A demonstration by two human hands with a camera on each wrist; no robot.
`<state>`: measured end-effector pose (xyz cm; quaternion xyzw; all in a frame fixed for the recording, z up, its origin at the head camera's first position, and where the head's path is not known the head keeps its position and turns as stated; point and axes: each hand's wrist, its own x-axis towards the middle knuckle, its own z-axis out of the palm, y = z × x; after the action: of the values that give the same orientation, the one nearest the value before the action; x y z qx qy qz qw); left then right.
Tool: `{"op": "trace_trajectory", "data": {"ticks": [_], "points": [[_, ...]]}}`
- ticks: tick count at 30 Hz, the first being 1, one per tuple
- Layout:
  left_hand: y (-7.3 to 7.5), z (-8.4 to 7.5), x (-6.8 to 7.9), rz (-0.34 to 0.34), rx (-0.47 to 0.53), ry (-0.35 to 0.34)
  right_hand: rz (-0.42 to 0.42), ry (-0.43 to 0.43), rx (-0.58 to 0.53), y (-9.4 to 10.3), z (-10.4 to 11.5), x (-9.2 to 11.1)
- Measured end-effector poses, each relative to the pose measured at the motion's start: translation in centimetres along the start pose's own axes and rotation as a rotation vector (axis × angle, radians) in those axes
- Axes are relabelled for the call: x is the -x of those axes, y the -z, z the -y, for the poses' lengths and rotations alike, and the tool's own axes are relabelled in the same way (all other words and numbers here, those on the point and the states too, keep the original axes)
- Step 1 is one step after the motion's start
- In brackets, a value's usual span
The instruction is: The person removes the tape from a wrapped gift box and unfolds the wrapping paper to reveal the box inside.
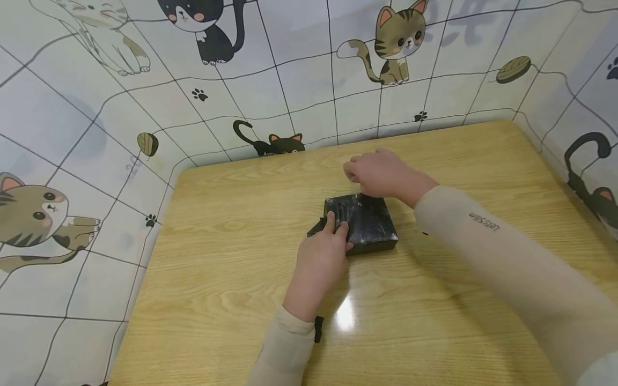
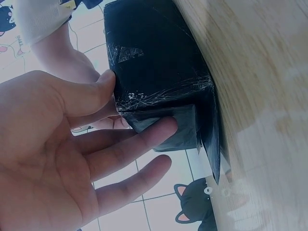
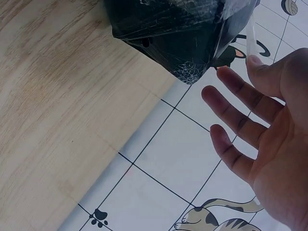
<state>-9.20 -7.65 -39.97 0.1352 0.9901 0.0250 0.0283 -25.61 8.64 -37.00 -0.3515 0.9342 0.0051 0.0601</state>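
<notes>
A flat box wrapped in shiny black plastic [image 1: 372, 222] lies on the wooden table. My left hand [image 1: 321, 254] rests at its left side, fingers extended over the top near the corner. In the left wrist view the thumb touches the box's edge, and one finger lies against a folded black flap [image 2: 185, 134] at its end. Over the far edge of the box, my right hand [image 1: 381, 172] pinches a narrow clear strip, like tape [image 3: 251, 36], between thumb and forefinger. The strip runs down to the box's top. Its other fingers are spread, as the right wrist view shows.
The wooden table [image 1: 217, 241] meets a tiled-pattern wall [image 1: 309, 80] with cat drawings at the back and on both sides. A small black piece [image 1: 318, 329] shows beside the left sleeve.
</notes>
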Motion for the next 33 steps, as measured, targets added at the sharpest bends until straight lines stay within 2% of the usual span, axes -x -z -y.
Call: {"op": "trace_trajectory", "data": {"ticks": [11,22,25,33], "points": [[0.3,0.0,0.2,-0.038,-0.019,-0.012,0.022,-0.036,-0.086,-0.5,-1.0,-1.4],[-0.1,0.1,0.3,-0.081,-0.038,-0.027,0.047,-0.05,-0.161,-0.8,-1.4,-2.5],[-0.1,0.1,0.2,-0.066,-0.033,-0.03,0.056,-0.065,-0.258,0.0,-1.6,-2.3],[0.0,0.1,0.1,-0.037,-0.021,-0.024,0.079,-0.015,-0.656,3.0,-2.1,-1.3]]}}
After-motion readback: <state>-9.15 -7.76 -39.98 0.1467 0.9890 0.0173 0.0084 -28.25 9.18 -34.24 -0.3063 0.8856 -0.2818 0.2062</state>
